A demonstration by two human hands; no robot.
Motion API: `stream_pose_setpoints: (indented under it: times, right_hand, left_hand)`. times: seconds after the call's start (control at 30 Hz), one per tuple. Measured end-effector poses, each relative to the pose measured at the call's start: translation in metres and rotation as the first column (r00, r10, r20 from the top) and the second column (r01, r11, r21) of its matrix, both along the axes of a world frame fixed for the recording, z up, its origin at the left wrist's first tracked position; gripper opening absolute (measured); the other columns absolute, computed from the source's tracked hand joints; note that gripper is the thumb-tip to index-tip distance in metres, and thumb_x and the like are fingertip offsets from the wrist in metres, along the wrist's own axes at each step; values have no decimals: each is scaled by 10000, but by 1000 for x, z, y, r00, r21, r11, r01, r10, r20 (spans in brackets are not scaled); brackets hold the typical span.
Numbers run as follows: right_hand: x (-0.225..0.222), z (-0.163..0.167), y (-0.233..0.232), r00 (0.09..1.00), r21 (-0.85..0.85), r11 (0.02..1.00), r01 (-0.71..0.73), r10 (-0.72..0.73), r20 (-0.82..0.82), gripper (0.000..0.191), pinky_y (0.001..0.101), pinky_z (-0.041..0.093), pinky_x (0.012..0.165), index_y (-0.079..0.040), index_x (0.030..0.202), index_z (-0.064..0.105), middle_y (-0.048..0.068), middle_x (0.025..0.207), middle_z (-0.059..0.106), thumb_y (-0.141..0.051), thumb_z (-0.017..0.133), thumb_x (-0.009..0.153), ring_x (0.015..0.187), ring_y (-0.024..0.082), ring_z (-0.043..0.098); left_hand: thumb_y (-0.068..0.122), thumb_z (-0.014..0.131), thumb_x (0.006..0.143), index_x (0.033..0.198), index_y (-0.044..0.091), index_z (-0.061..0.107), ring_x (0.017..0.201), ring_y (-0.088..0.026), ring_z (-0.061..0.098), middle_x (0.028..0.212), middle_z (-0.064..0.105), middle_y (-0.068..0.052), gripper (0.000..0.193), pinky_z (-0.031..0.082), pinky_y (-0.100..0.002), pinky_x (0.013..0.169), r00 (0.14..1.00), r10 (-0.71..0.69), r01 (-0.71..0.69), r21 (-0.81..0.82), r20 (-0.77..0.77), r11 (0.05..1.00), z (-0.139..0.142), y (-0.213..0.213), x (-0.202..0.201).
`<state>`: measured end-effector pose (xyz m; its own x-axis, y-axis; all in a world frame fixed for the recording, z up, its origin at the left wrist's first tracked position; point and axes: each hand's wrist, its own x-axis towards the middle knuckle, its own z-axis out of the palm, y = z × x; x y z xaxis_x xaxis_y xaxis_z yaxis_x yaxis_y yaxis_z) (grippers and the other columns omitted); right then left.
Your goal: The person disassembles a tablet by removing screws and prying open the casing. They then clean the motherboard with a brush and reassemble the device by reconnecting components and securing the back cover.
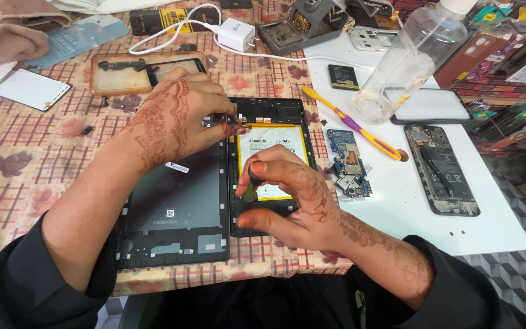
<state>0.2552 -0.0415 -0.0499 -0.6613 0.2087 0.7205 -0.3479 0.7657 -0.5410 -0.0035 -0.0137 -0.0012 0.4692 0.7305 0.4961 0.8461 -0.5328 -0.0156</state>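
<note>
Green-handled screwdriver upright between right hand fingers, over tablet.

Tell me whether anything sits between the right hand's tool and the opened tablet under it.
Nothing visible does. The right hand holds a small dark-tipped tool directly over the opened tablet, above its white battery. The left hand rests beside it at the upper left edge, not beneath the tool.

The opened tablet lies flat, its white battery exposed in a black frame. Its dark screen panel lies flat just beside it. A green-handled screwdriver stands over the battery.
</note>
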Motion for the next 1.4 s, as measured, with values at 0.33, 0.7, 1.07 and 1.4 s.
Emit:
stream_pose_setpoints:
  times: [0.33,0.7,1.07,1.4]
  right_hand:
    - [3,3,-2,999,-79,997,24,-22,29,728,355,559,992,-178,1532,365,154,1254,577,49,754,960,1170,229,639]
    - [3,5,-4,999,-93,995,-22,25,33,672,367,581,1025,-155,1558,342,164,1339,563,49,687,1019,1199,238,636]
    - [4,5,-6,1000,-135,991,11,-9,20,595,373,546,1087,-126,1542,351,141,1329,578,26,641,1045,1209,243,635]
    - [3,-2,-4,1000,-216,976,-7,9,9,531,341,569,1072,-151,1562,367,124,1317,606,22,608,1121,1199,209,682]
  left_hand:
    - [318,764,793,1021,118,791,1062,-262,630,983,723,-49,304,398,-428,1000,1000,-2,2,0,-12,1000,-2,1,-3]
    - [321,756,803,1034,117,792,1052,-258,633,986,726,-47,310,400,-427,990,1000,-5,5,-10,-18,1000,-1,0,-4]
    - [323,755,795,1029,113,790,1059,-264,634,996,724,-55,316,398,-433,996,1000,-3,3,-1,-9,1000,-2,0,-2]
    - [325,757,807,1016,119,790,1044,-258,631,960,718,-45,296,390,-432,989,1000,-10,10,-12,-11,1000,0,0,0]
